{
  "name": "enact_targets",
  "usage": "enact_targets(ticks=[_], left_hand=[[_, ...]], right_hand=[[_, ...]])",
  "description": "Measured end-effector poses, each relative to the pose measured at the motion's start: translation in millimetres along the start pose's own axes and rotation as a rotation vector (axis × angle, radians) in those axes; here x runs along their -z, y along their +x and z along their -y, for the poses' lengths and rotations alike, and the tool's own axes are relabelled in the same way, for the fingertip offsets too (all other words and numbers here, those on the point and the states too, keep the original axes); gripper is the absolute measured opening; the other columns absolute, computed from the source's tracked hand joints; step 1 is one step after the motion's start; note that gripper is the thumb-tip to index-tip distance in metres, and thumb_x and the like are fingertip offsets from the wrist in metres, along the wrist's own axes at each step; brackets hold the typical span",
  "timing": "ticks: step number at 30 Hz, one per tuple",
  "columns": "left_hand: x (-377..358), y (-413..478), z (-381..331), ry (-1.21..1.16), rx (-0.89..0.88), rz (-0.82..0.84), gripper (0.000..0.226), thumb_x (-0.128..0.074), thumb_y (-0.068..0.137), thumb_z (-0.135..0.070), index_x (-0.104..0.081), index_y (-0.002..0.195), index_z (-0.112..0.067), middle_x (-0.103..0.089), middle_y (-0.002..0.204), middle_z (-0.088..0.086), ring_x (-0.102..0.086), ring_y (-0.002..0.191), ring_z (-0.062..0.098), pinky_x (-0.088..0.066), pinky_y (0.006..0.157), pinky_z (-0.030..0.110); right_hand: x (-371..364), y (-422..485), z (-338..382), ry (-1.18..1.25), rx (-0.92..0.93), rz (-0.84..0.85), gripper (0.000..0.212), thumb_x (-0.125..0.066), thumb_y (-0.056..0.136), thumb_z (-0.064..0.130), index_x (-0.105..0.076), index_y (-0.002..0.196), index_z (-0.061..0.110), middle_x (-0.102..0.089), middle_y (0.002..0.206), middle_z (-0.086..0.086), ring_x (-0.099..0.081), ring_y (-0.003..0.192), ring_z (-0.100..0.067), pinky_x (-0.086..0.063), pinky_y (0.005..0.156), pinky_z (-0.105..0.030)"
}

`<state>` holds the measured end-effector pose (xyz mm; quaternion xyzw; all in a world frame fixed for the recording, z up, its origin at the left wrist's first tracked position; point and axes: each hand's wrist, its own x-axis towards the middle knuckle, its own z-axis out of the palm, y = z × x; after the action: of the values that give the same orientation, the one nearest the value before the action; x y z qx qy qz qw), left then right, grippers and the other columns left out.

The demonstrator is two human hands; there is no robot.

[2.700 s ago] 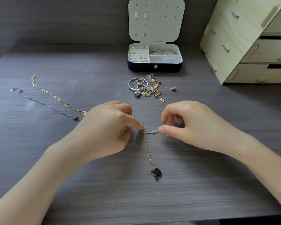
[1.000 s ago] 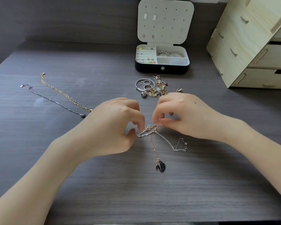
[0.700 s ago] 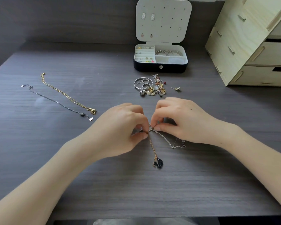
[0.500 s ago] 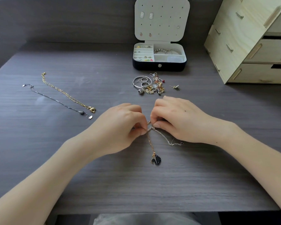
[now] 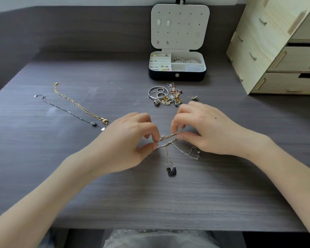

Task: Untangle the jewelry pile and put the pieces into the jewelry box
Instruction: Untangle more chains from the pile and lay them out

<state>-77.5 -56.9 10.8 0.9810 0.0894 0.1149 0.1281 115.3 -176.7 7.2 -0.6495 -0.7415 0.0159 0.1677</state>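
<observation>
At the middle of the desk my left hand [image 5: 127, 140] and my right hand [image 5: 206, 127] each pinch thin tangled chains [image 5: 168, 137] stretched between their fingertips. A gold chain hangs down from the tangle to a black swan pendant [image 5: 171, 171] lying on the desk. A silver chain [image 5: 190, 153] trails off under my right hand. Behind the hands sits the jewelry pile [image 5: 166, 96] of bangles, rings and charms. The open jewelry box [image 5: 177, 76] stands further back, its lid upright, with pieces in its compartments.
A gold chain [image 5: 79, 104] and a dark silver chain [image 5: 66, 110] lie stretched out on the left of the desk. A small gold earring [image 5: 193, 97] lies right of the pile. A wooden drawer unit [image 5: 276, 47] fills the back right corner.
My hands drew together over the tangle, then parted a little, pulling the chains taut between them. The swan pendant and the loose silver chain stayed on the desk.
</observation>
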Motion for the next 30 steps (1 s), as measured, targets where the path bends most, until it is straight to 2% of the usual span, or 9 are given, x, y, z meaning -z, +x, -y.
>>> enact_targets(ticks=[3, 8, 10, 14, 18, 21, 24, 27, 30], left_hand=[[-12, 4, -9, 0.019, 0.023, -0.013, 0.014, -0.058, 0.08, -0.033, -0.065, 0.083, -0.021, -0.047, 0.078, -0.009, -0.052, 0.072, 0.019, -0.035, 0.064, 0.025], [-23, 5, -13, 0.038, 0.027, -0.047, 0.018, -0.051, 0.083, -0.025, -0.063, 0.074, -0.015, -0.055, 0.072, -0.001, -0.055, 0.064, 0.025, -0.032, 0.06, 0.023], [-22, 4, -11, 0.069, 0.0, -0.041, 0.027, -0.042, 0.084, -0.029, -0.063, 0.073, -0.017, -0.057, 0.07, -0.001, -0.056, 0.062, 0.024, -0.04, 0.057, 0.026], [-17, -5, -7, 0.075, 0.004, -0.011, 0.029, -0.037, 0.085, -0.032, -0.061, 0.074, -0.019, -0.057, 0.071, -0.004, -0.055, 0.063, 0.022, -0.04, 0.055, 0.024], [-17, -7, -6, 0.064, 0.02, -0.018, 0.026, -0.039, 0.085, -0.031, -0.06, 0.075, -0.019, -0.055, 0.072, -0.005, -0.052, 0.064, 0.021, -0.03, 0.061, 0.023], [-18, -6, -9, 0.056, 0.029, -0.032, 0.026, -0.04, 0.084, -0.033, -0.061, 0.076, -0.019, -0.052, 0.073, -0.005, -0.051, 0.066, 0.021, -0.027, 0.062, 0.022], [-20, -5, -14, 0.046, 0.052, -0.049, 0.025, -0.044, 0.084, -0.035, -0.061, 0.081, -0.017, -0.051, 0.077, -0.004, -0.05, 0.07, 0.021, -0.027, 0.064, 0.022], [-24, -2, -14, 0.042, 0.058, -0.072, 0.016, -0.053, 0.082, -0.026, -0.062, 0.079, -0.014, -0.054, 0.077, 0.001, -0.053, 0.069, 0.025, -0.029, 0.063, 0.023], [-27, 2, -14, 0.114, 0.031, -0.082, 0.014, -0.051, 0.082, -0.018, -0.062, 0.073, -0.012, -0.056, 0.072, 0.004, -0.054, 0.061, 0.027, -0.036, 0.057, 0.024]], right_hand=[[-4, 2, 3, -0.012, 0.03, 0.013, 0.011, -0.06, 0.078, 0.032, -0.066, 0.081, 0.023, -0.056, 0.081, 0.003, -0.048, 0.075, -0.017, -0.036, 0.063, -0.03], [-11, 3, 5, -0.075, 0.038, 0.04, 0.013, -0.056, 0.078, 0.028, -0.064, 0.076, 0.019, -0.057, 0.078, 0.001, -0.051, 0.072, -0.023, -0.031, 0.064, -0.029], [-11, 2, 3, -0.088, 0.018, 0.054, 0.015, -0.053, 0.08, 0.028, -0.063, 0.077, 0.018, -0.057, 0.08, 0.001, -0.049, 0.074, -0.022, -0.03, 0.066, -0.028], [-8, -2, -2, -0.074, -0.028, 0.045, 0.017, -0.05, 0.081, 0.028, -0.062, 0.077, 0.018, -0.056, 0.081, 0.003, -0.037, 0.075, -0.012, -0.031, 0.068, -0.029], [-2, -5, -1, -0.02, -0.028, 0.012, 0.012, -0.055, 0.08, 0.029, -0.063, 0.081, 0.021, -0.05, 0.081, 0.01, -0.041, 0.075, -0.013, -0.036, 0.068, -0.031], [7, -11, 8, 0.097, 0.007, -0.025, 0.019, -0.059, 0.079, 0.041, -0.067, 0.087, 0.026, -0.053, 0.082, 0.011, -0.044, 0.078, -0.01, -0.034, 0.068, -0.025], [8, -21, 19, 0.17, 0.057, -0.019, 0.025, -0.058, 0.076, 0.051, -0.069, 0.084, 0.029, -0.055, 0.079, 0.012, -0.045, 0.075, -0.01, -0.038, 0.064, -0.025], [-1, -27, 29, 0.132, 0.063, -0.037, 0.023, -0.058, 0.076, 0.048, -0.071, 0.078, 0.029, -0.057, 0.075, 0.011, -0.047, 0.071, -0.013, -0.035, 0.061, -0.025], [-10, -32, 35, 0.042, 0.084, -0.077, 0.021, -0.055, 0.079, 0.04, -0.073, 0.077, 0.03, -0.057, 0.071, 0.01, -0.046, 0.066, -0.014, -0.032, 0.059, -0.023]])
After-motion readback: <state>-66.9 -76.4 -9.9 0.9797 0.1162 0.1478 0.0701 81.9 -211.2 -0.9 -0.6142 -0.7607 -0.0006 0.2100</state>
